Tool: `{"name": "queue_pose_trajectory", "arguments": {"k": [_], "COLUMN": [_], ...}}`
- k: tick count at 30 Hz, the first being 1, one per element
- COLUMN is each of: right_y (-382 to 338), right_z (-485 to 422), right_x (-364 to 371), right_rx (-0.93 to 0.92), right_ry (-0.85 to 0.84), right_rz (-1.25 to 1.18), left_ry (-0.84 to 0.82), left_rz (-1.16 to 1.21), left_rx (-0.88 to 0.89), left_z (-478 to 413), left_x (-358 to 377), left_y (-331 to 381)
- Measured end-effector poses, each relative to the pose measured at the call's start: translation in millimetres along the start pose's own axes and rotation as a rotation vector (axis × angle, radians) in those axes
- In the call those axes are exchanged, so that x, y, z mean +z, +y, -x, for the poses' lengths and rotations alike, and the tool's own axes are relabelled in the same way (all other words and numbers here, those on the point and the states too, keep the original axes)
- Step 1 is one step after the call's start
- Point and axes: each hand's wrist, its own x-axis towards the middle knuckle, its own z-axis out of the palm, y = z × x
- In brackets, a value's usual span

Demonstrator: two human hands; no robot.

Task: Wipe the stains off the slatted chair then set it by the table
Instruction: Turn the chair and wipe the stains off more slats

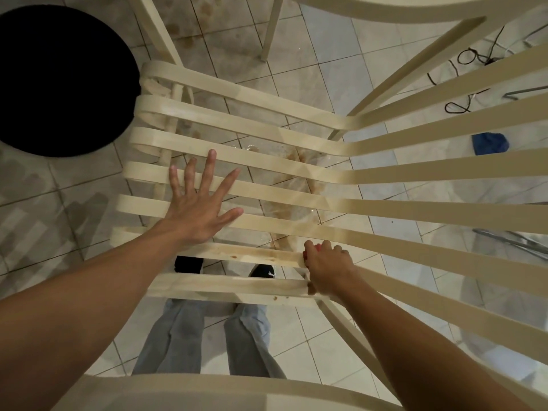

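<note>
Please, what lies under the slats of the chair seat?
Through the gaps of the slatted chair: tiled floor with a brown wet spill, and two dark shoes. The chair and the left hand cover the rest.

Pale tiled floor (326,69), stained and wet; round black mat (59,78); dark cables (471,57).

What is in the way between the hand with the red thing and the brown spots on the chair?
Nothing visible. The right hand holds a small red object against the cream slatted chair, and the brown stains lie bare on the same slat.
</note>
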Motion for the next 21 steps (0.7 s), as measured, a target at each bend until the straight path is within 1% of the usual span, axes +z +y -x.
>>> {"name": "queue_pose_trajectory", "arguments": {"k": [3, 5, 11, 14, 18, 20, 21], "right_y": [4, 3, -21, -40, -54, -47, -39], "right_z": [1, 0, -11, -18, -18, -12, -9], "right_x": [2, 2, 0, 0, 5, 6, 5], "right_rx": [-0.09, -0.127, -0.213, -0.273, -0.248, -0.273, -0.285], "right_ry": [0.028, 0.057, 0.108, 0.173, 0.236, 0.225, 0.21], "right_rz": [-0.22, -0.313, -0.4, -0.538, -0.727, -0.737, -0.688], "left_ry": [-0.001, -0.001, -0.006, -0.005, -0.004, -0.002, 0.0], "left_rz": [-0.007, -0.01, -0.004, -0.006, -0.003, -0.004, -0.004], "left_rx": [-0.006, -0.005, -0.006, -0.007, -0.004, -0.006, -0.006], "left_z": [0, 0, 0, 0, 0, 1, 0], "left_x": [1, 1, 0, 0, 0, 1, 1], "left_y": [1, 2, 2, 3, 2, 1, 1]}}
